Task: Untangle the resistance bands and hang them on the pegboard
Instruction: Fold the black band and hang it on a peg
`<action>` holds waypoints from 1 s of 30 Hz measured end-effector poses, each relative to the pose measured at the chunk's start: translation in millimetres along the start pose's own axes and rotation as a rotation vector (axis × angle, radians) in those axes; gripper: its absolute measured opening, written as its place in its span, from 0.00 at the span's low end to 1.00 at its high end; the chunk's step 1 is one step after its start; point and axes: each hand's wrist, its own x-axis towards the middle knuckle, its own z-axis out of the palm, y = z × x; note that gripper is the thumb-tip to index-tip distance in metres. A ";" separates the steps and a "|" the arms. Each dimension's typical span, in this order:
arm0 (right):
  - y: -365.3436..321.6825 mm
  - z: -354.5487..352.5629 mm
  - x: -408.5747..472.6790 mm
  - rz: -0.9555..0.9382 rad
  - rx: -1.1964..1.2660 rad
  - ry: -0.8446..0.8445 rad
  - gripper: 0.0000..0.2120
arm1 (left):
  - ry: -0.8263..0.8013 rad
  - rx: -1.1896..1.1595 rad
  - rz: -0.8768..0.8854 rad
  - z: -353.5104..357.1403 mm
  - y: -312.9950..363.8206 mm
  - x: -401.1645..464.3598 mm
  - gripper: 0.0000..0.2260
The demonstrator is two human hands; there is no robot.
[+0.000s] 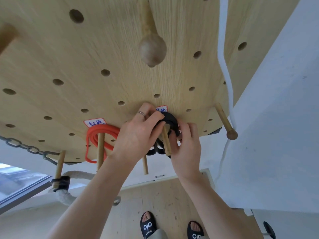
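Observation:
A light wooden pegboard (107, 49) with round holes fills the upper view. A red resistance band (101, 131) hangs looped over a wooden peg (100, 152) under a handwritten label (94, 122). To its right a black resistance band (170, 119) is draped over another peg (167, 144), with loops hanging below it. My left hand (138, 133), ring on one finger, pinches the black band from the left. My right hand (185, 144) grips the band and peg from the right. A second label (161, 109) is partly hidden behind my fingers.
A knobbed wooden peg (151, 44) juts out above my hands and another peg (225, 121) to the right. A white rope (224, 69) hangs down the board's right side. A chain (25, 147) and thick rope (69, 176) hang on pegs at lower left. My sandalled feet (148, 225) stand on the wooden floor.

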 end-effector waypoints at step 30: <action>15.9 24.4 -0.5 0.137 -0.101 0.000 0.12 | 0.048 -0.009 0.084 15.3 -16.9 -12.2 0.12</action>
